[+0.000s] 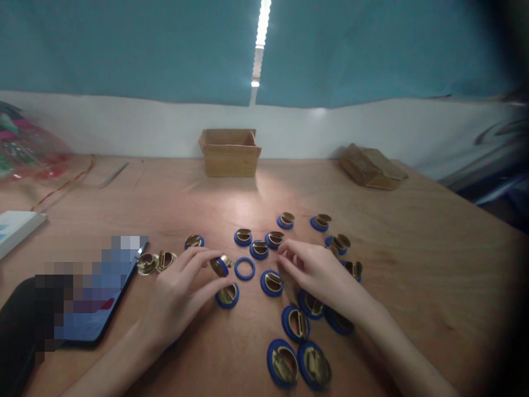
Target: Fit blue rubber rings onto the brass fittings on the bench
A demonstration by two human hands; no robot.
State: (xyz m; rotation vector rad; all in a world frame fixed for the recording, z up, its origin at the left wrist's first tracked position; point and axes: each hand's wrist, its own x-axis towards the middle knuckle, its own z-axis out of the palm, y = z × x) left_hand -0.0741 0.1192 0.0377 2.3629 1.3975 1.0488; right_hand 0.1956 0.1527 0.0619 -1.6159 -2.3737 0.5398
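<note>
Nearer than the one bare blue ring, rightward, lie the two closest blue-rimmed gold discs; left of the ring, the left hand pinches one tilted gold-and-blue piece; right of it, the right hand curls, its grip unclear. Beyond the ring stands one open cardboard box, contents hidden; farther right, one crumpled carton.

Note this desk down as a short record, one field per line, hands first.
Left hand: tilted blue-rimmed gold piece between thumb and fingers
Right hand: close to another blue-rimmed piece, contact unclear
Between hands: bare blue ring lying flat
Beside flat device: two gold pieces without blue rims
Far side: open cardboard box; another box to its right
</note>
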